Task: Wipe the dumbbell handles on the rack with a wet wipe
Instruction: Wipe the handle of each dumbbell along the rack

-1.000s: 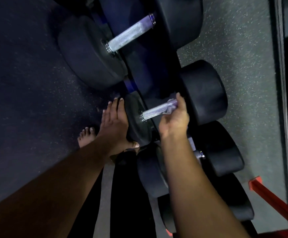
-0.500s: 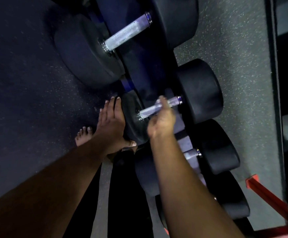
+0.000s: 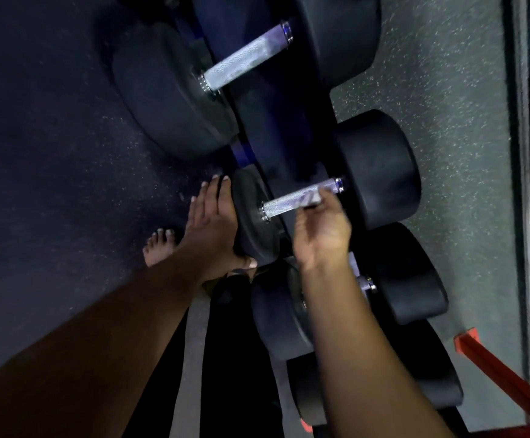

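From the head camera, looking down, I see a row of black round-ended dumbbells lying on a dark rack above a grey speckled rubber floor. The middle dumbbell has a knurled silver metal handle between its two black heads. The right hand is at the far part of this handle, with the fingers curled around a small crumpled pale wet wipe that is pressed against the metal, so the hand is grasping the wipe on the handle. The left hand lies flat with straight fingers against the outer face of the near black rubber head of the same dumbbell; it is released and holds nothing. Above, a larger dumbbell shows its own bare silver handle. Below the right forearm, another dumbbell handle is mostly hidden. A bare foot stands on the floor near the left hand. An orange-red metal bar lies at the lower right.
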Action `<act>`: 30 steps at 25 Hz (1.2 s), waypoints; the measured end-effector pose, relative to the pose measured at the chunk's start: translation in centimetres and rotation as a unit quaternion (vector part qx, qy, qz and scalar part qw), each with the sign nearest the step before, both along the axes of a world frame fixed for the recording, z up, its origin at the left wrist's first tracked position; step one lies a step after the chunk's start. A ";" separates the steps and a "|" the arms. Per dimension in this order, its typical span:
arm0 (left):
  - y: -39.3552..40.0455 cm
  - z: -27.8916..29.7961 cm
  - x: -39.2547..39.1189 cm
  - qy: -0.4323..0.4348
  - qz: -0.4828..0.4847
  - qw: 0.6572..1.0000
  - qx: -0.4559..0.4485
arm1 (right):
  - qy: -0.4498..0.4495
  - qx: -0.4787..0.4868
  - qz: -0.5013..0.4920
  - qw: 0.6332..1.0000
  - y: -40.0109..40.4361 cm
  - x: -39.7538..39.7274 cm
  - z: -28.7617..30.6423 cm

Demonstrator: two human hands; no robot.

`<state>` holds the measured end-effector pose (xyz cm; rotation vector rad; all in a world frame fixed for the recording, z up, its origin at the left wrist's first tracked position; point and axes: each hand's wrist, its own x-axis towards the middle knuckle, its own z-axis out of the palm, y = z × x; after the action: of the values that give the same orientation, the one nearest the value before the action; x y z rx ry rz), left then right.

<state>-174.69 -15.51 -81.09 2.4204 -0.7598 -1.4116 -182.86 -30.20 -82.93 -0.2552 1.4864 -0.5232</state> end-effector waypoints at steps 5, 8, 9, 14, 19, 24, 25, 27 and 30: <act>-0.2 0.1 0.0 0.002 -0.006 1.000 0.004 | 0.111 -0.021 -0.015 0.993 -1.2 3.1 0.6; -0.1 0.1 -0.1 0.004 -0.001 1.000 -0.005 | 0.062 0.020 -0.005 0.998 -2.5 2.1 0.5; -0.1 0.0 -0.1 0.002 -0.001 1.000 -0.006 | 0.055 0.019 0.004 0.998 -3.3 1.8 0.5; 0.1 -0.1 -0.1 0.005 -0.002 1.000 -0.003 | 0.042 0.005 0.103 0.994 0.1 1.2 -1.6; 0.2 -0.3 0.0 0.002 -0.002 1.000 -0.004 | -0.079 0.002 0.053 0.995 -1.0 -0.3 -1.7; 0.1 -0.3 0.0 0.000 -0.006 1.000 0.007 | 0.047 -0.034 0.255 0.965 3.5 -1.7 -1.2; 0.1 -0.4 0.0 0.001 -0.010 1.000 0.011 | 0.077 -0.030 0.327 0.941 4.6 -2.5 -1.3; 0.1 -0.6 0.0 -0.001 -0.017 1.000 0.018 | 0.131 -0.064 0.466 0.873 4.9 -4.1 -1.2; 0.0 -0.4 0.0 0.009 -0.014 1.000 0.016 | 0.130 -0.203 0.619 0.748 2.2 -4.2 0.8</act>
<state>-174.72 -15.51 -81.48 2.4270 -0.7751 -1.4651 -187.09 -28.02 -82.17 -1.5818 1.1100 0.3208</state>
